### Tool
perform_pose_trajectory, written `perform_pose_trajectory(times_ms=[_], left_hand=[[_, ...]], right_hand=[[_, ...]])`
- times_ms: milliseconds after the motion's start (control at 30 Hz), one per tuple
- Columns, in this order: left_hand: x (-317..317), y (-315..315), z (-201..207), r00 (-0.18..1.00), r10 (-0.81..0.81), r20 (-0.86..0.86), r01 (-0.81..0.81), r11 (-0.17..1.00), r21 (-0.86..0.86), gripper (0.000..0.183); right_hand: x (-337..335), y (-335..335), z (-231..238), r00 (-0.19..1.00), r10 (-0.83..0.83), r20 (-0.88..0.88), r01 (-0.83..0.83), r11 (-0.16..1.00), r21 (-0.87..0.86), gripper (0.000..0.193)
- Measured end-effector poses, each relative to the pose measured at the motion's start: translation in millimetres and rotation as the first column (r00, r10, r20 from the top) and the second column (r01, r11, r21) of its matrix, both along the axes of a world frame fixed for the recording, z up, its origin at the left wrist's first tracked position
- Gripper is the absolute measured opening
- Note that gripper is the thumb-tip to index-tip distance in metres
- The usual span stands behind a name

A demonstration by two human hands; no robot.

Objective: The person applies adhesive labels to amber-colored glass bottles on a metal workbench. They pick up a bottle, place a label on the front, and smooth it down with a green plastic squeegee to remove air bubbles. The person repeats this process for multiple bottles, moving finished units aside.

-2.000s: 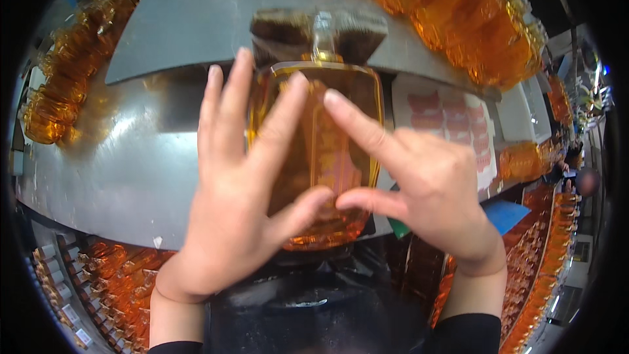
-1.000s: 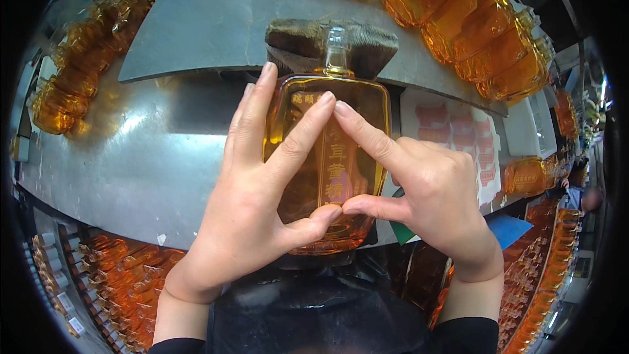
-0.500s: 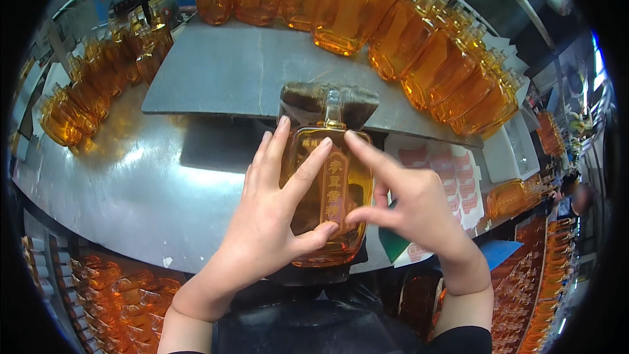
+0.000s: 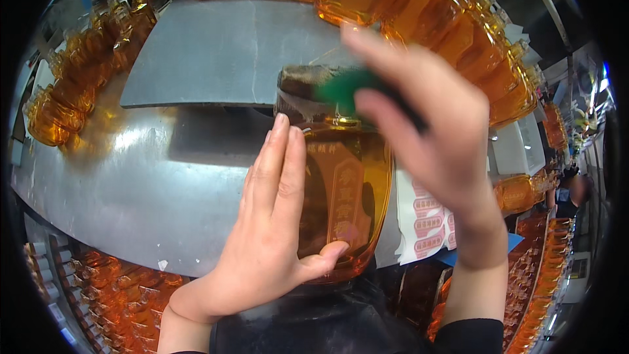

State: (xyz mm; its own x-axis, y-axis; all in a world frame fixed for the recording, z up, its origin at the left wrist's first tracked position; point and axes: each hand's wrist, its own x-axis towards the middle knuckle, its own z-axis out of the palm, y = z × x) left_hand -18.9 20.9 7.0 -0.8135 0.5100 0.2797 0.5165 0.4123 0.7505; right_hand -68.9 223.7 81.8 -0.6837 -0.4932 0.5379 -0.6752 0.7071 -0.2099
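A flat glass bottle (image 4: 377, 206) of amber liquid lies face up before me, its neck toward a dark, worn block (image 4: 298, 85). A label with gold printing (image 4: 346, 190) sits on its front. My left hand (image 4: 265, 206) rests along the bottle's left side, fingers stretched out and thumb on the lower front. Above the bottle's upper right, my right hand (image 4: 436, 118) grips a green scraper (image 4: 342, 89) with a dark edge. Motion smears both that hand and the scraper, and they hide the bottle's neck.
Amber bottles (image 4: 432, 46) stand in a row along the far edge of a raised grey board (image 4: 196, 52). More bottles (image 4: 85, 85) are at the left on the metal table (image 4: 131, 203). A label sheet (image 4: 426, 223) lies to the right, near a bottle on its side (image 4: 514, 191).
My right hand has left the bottle's front and moved up and right, now with the green scraper, which lay on the label sheet. My left forefinger has drawn in beside the other fingers.
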Motion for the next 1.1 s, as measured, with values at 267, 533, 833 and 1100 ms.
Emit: perform_pose_trajectory(times_ms=[267, 533, 833, 1100], left_hand=[[2.3, -23.5, -21.6, 0.98, 0.198, 0.038, -0.201, 0.95, 0.238, 0.096], [21.5, -18.6, -19.7, 0.97, 0.235, -0.059, -0.212, 0.941, 0.262, 0.086], [17.7, -22.2, -28.2, 0.982, 0.188, -0.033, -0.164, 0.921, 0.354, 0.08], [13.8, -25.7, -18.7, 0.853, -0.053, 0.519, -0.287, 0.784, 0.551, 0.063]], right_hand=[[118.3, 5.1, -26.4, 0.948, 0.315, 0.036, -0.317, 0.942, 0.112, 0.016], [62.4, 37.6, -14.6, 0.977, 0.149, -0.15, -0.13, 0.983, 0.133, 0.022], [31.3, 15.8, -17.3, 0.973, 0.04, -0.228, -0.031, 0.999, 0.043, 0.023], [102.6, 13.7, -27.7, 0.695, 0.573, 0.434, -0.513, 0.818, -0.26, 0.015]])
